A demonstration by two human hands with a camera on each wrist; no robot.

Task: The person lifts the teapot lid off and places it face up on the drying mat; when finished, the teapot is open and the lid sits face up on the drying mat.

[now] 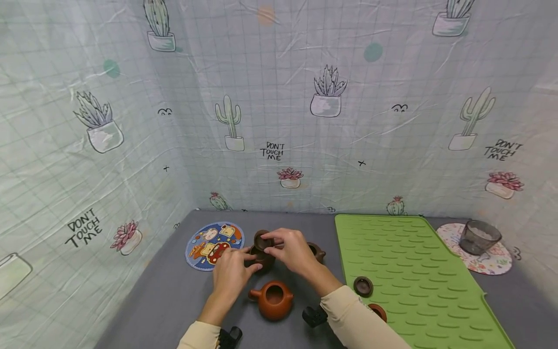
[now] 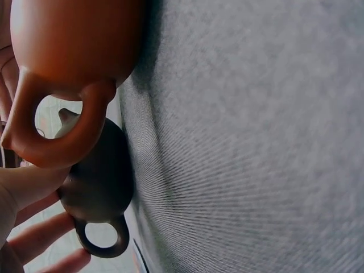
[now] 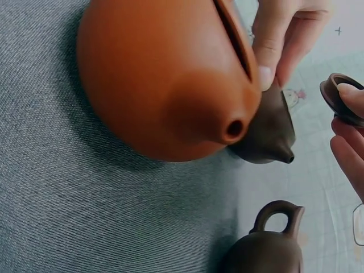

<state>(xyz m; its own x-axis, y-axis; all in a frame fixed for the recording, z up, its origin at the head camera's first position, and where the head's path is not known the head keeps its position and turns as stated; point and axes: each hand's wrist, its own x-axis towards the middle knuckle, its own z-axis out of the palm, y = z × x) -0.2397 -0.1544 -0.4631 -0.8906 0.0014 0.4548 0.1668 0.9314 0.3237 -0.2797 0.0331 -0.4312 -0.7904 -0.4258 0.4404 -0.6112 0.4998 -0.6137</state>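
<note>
My left hand [image 1: 231, 269] holds a dark brown teapot [image 1: 263, 264], thumb on one side and fingers on the other. In the right wrist view, fingertips lie at this teapot's [image 3: 264, 133] rim. Just above its opening, my right hand [image 1: 293, 249] pinches a small dark lid [image 1: 263, 240], tilted with its hollow underside showing. Nearer to me stands an orange-brown clay teapot [image 1: 273, 303] without a lid, handle to the left. Partly hidden behind my right hand is another dark teapot [image 1: 320, 253], also seen at the bottom of the right wrist view.
A green ridged mat [image 1: 405, 261] lies to the right, bearing a dark lid [image 1: 363, 286] and an orange-brown lid [image 1: 378, 311] half covered by my sleeve. Beyond it a smoky glass [image 1: 479, 237] stands on a floral mat [image 1: 497, 264]. A round blue cartoon mat [image 1: 193, 252] is at back left.
</note>
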